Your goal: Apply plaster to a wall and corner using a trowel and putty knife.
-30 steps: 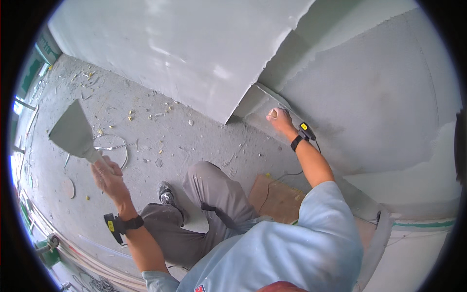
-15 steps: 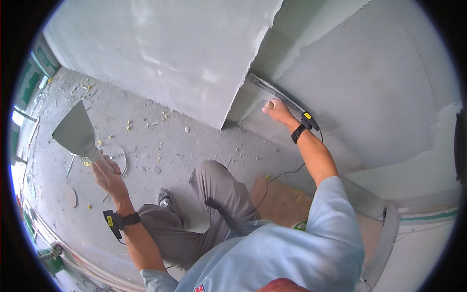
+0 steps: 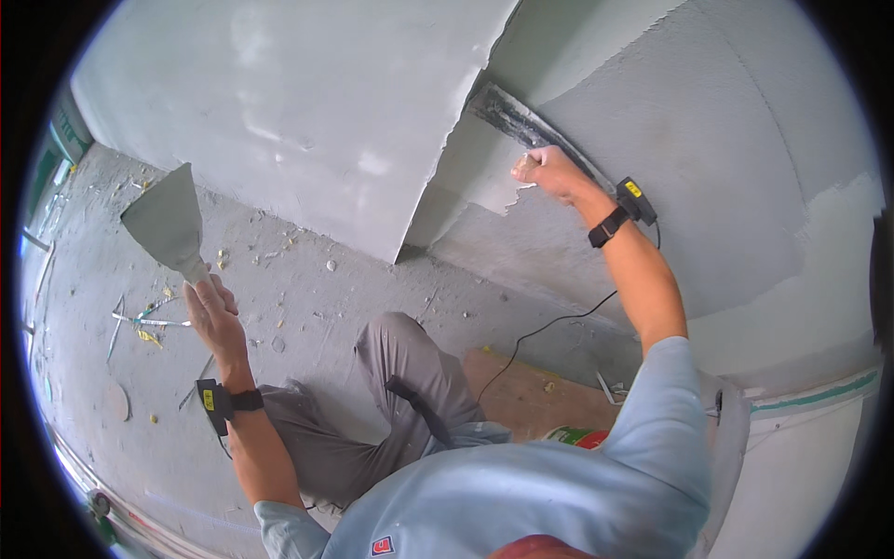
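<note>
My left hand (image 3: pixel 212 317) grips the handle of a wide putty knife (image 3: pixel 166 217), its blade raised over the floor at the left. My right hand (image 3: pixel 554 177) is closed on the wooden handle of a long flat trowel (image 3: pixel 500 114), whose blade lies against the right wall (image 3: pixel 689 158), near the inner corner beside the protruding pale wall (image 3: pixel 298 93). Damp grey plaster with uneven edges covers much of that right wall, and lighter patches show around it.
The dusty floor (image 3: pixel 251 279) carries scraps and strips (image 3: pixel 149 312). A brown board (image 3: pixel 507 396) lies under and beside my knee, with a green and red bucket (image 3: pixel 577 438) partly hidden by my body. A cable (image 3: pixel 568 317) hangs from the right wrist device (image 3: pixel 633 200).
My right hand and the trowel have moved up along the wall and slightly right, leaving a pale smoothed area. The putty knife has risen a little and shifted right.
</note>
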The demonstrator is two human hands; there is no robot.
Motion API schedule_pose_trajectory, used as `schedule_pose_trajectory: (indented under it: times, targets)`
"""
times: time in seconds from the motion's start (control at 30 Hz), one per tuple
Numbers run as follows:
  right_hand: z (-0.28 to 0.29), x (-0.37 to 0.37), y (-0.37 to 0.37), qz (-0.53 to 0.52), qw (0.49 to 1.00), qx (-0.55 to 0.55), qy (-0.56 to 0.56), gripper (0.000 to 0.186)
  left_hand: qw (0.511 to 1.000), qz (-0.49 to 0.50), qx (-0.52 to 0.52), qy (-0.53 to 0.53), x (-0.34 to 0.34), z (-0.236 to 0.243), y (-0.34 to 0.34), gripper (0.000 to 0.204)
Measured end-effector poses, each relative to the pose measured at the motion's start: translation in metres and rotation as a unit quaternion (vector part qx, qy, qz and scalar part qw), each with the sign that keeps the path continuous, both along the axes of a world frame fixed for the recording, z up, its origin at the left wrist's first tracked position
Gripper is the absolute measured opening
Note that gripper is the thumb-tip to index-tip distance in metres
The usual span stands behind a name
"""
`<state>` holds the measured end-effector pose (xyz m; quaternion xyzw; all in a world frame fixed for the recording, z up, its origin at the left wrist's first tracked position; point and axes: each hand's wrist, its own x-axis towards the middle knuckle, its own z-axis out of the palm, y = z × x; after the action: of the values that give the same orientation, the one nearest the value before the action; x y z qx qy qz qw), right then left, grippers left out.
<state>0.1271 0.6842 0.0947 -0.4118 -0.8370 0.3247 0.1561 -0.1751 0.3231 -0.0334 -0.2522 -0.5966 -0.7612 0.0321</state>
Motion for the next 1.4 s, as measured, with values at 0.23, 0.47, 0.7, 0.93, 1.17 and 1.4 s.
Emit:
schedule_pose_trajectory:
  times: [0.23,0.47,0.7,0.93,1.17,1.4]
  targets:
    - [0.080,0.006,-0.008,0.017,1.000,-0.006,-0.018,0.016,0.999,-0.032,-0.024,0.029,-0.002,-0.005,0.012,0.029]
    - [0.145,0.015,0.008,0.051,0.998,0.025,0.022,0.025,0.997,-0.072,-0.010,0.037,0.007,0.007,0.019,0.026]
    - [0.228,0.036,-0.046,0.066,0.955,0.234,0.169,0.055,0.993,-0.104,-0.028,0.044,0.015,0.014,0.011,0.025]
    - [0.150,0.102,-0.117,-0.114,0.921,0.326,0.179,0.035,0.978,-0.205,-0.034,-0.032,0.032,0.013,0.007,0.021]
    - [0.051,0.057,-0.124,-0.071,0.952,0.050,0.294,0.023,0.891,-0.421,-0.108,0.133,0.085,0.048,0.035,0.030]
    - [0.076,-0.004,-0.169,-0.123,0.735,-0.237,0.623,0.021,0.737,-0.638,-0.222,0.001,0.138,0.046,0.033,0.039]
